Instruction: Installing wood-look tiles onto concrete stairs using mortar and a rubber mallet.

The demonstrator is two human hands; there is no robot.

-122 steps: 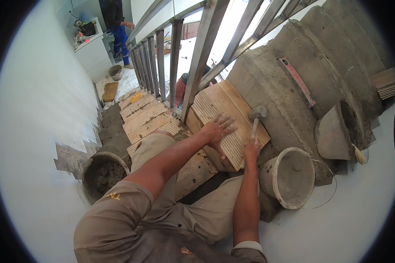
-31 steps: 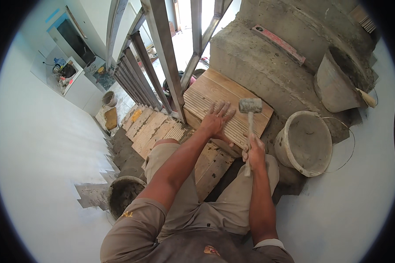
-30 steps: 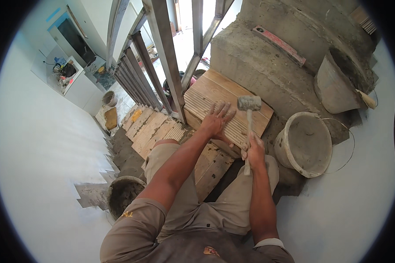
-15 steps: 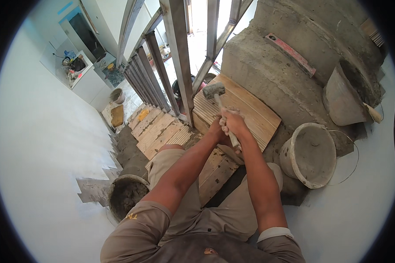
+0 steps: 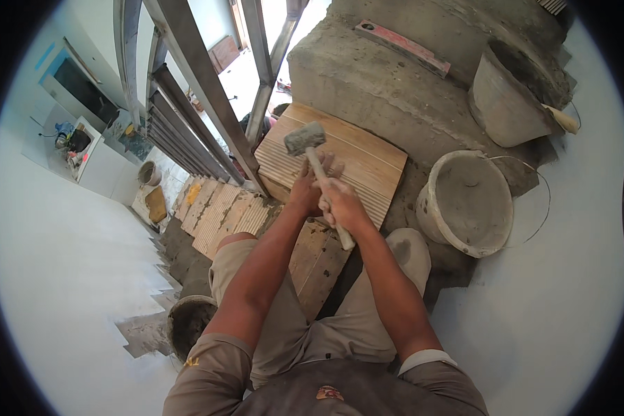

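My right hand (image 5: 343, 202) is wrapped round the handle of a mallet (image 5: 305, 139) with a thick, mortar-smeared head. The mallet head is over the far left part of a wood-look tile (image 5: 364, 149) with ribbed grooves near its front; whether it touches the tile I cannot tell. My left hand (image 5: 306, 191) is at the tile's front part, just left of my right hand and partly hidden by it and the handle. Its fingers are stretched out toward the tile. The tile lies on a step, against a rough cement riser.
Metal railing posts (image 5: 204, 83) rise at the tile's left. A cement-coated bucket (image 5: 464, 204) stands at right, a second bucket (image 5: 509, 97) on the step above. A red spirit level (image 5: 402, 47) lies higher up. A mortar bucket (image 5: 189, 322) is at lower left; tiled steps (image 5: 222, 215) descend leftward.
My left hand has come away from beside the mallet handle, its fingers now stretched out at the tile. My right hand still grips the mallet. The whole view has shifted, with things further left.
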